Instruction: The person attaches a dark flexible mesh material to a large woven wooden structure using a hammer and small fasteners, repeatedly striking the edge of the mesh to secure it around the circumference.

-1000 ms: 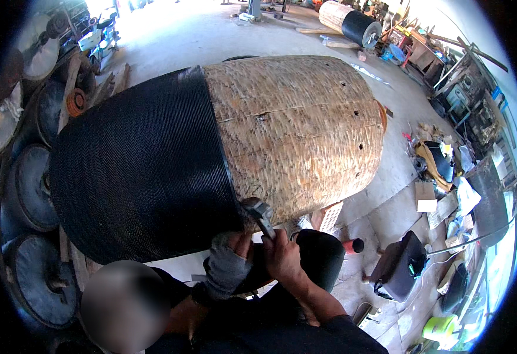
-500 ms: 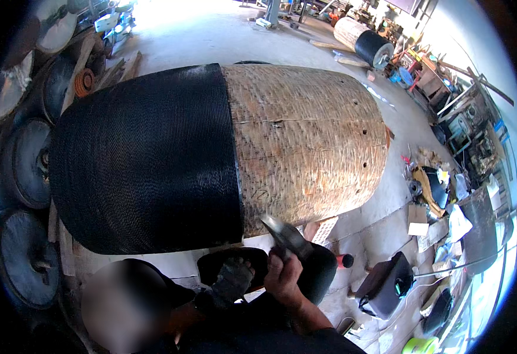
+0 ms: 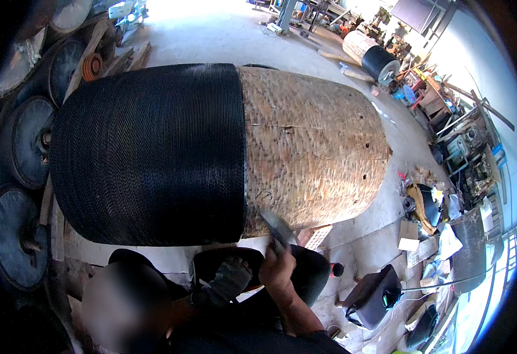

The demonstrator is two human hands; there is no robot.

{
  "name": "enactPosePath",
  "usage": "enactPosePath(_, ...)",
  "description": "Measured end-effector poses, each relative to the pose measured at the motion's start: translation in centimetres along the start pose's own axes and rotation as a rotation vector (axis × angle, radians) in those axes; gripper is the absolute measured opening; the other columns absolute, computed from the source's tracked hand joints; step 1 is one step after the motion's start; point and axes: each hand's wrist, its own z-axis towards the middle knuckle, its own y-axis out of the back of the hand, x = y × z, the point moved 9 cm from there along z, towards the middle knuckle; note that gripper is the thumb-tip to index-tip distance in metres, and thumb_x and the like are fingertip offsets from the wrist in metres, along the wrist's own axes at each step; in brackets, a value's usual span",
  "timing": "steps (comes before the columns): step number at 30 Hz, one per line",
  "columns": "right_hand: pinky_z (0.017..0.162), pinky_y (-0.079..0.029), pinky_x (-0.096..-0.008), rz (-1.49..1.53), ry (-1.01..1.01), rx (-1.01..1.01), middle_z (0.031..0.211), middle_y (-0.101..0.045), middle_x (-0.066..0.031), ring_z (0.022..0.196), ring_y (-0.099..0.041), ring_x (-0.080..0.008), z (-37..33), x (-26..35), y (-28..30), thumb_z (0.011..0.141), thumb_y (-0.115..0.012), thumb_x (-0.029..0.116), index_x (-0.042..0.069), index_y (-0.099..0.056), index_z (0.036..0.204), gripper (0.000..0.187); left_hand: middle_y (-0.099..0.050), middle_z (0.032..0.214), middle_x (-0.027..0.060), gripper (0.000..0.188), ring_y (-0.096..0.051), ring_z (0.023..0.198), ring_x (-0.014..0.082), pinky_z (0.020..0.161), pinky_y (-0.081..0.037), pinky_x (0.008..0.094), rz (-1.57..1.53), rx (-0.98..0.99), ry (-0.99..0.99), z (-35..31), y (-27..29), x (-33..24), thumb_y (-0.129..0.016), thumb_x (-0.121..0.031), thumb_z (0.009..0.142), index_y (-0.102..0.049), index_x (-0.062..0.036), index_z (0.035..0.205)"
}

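Up beyond the right hand (image 3: 277,270) and close to it lay the big roller (image 3: 235,154), its long body reaching far out to the left of the grip and a shorter way to the right. Black cord (image 3: 146,153) covered the part up and to the left of the fist; straight up and to the right was bare, rough wood (image 3: 317,159). The right hand was closed tight around the handle of a hammer (image 3: 280,230), whose head stood just above the fist, over the roller's lower edge near the end of the cord. To the left of that grip and a little lower, the left hand (image 3: 228,280), in a dark glove, had its fingers curled in; whether it held anything, I could not tell.

Just right of the grip was a red and black can (image 3: 336,269), with a brown stool (image 3: 373,298) farther right and lower.

Motion blur softened the hammer, and its handle was mostly hidden by the fist; whether its head touched the wood was unclear. Behind the glove, a dark oval shape (image 3: 206,259) was hard to make out. Left of both hands, a blurred patch (image 3: 126,312) hid what lay there, and the lower edge cut off the dark clothing.
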Motion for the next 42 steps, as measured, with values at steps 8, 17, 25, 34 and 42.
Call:
enactPosePath(8, 0.049, -0.044, -0.0334, 0.176, -0.06, -0.012, 0.064, -0.055, -0.0132, 0.055, -0.059, -0.0253, -1.5, -0.1, 1.9, 0.091, -0.051, 0.008, 0.0, -0.05, 0.09, 0.008, -0.064, 0.099, 0.0155, 0.021, -0.061, 0.09, 0.0298, 0.076, -0.048, 0.0448, -0.244, -0.16, -0.029, -0.9, -0.3, 0.5, -0.053, -0.021, 0.088, -0.065, -0.0059, 0.098)
enactPosePath(17, 0.051, -0.045, -0.0394, 0.188, -0.223, 0.085, 0.067, -0.056, -0.0215, 0.059, -0.059, -0.0411, -1.6, -0.1, -0.2, 0.093, -0.051, 0.012, -0.001, -0.05, 0.093, 0.013, -0.061, 0.101, 0.0178, 0.028, -0.062, 0.085, 0.0296, 0.069, -0.05, 0.0445, 0.26, -0.333, 0.097, 1.4, 4.5, 3.6, -0.055, -0.022, 0.088, -0.06, -0.0031, 0.107)
enactPosePath(25, 0.055, -0.048, -0.0433, -0.017, -0.331, 0.24, 0.074, -0.059, -0.026, 0.072, -0.063, -0.0448, -0.7, -3.7, -3.3, 0.09, -0.059, 0.013, 0.0, -0.051, 0.094, 0.016, -0.057, 0.106, 0.0147, 0.03, -0.058, 0.095, 0.0289, 0.079, -0.049, 0.0428, -0.309, -0.544, -0.004, 3.7, 13.5, 9.9, -0.067, -0.009, 0.078, -0.059, -0.0034, 0.106)
enactPosePath(34, 0.053, -0.048, -0.0442, 0.057, -0.17, 0.021, 0.066, -0.059, -0.0224, 0.064, -0.063, -0.0415, -0.1, -1.0, -0.1, 0.088, -0.059, 0.013, -0.001, -0.051, 0.092, 0.016, -0.051, 0.111, 0.013, 0.036, -0.055, 0.095, 0.0297, 0.077, -0.048, 0.0457, 0.067, -0.779, 0.002, 6.6, 18.1, 16.1, -0.069, -0.005, 0.074, -0.06, -0.0069, 0.109)
enactPosePath(42, 0.054, -0.048, -0.0441, 0.171, -0.075, 0.027, 0.068, -0.059, -0.0214, 0.063, -0.062, -0.0418, 0.9, 1.1, 1.1, 0.087, -0.057, 0.011, -0.002, -0.053, 0.092, 0.014, -0.052, 0.108, 0.0119, 0.038, -0.056, 0.092, 0.0291, 0.078, -0.047, 0.0455, 0.066, -0.768, 0.039, 7.2, 18.1, 16.7, -0.068, -0.007, 0.079, -0.059, -0.0085, 0.116)
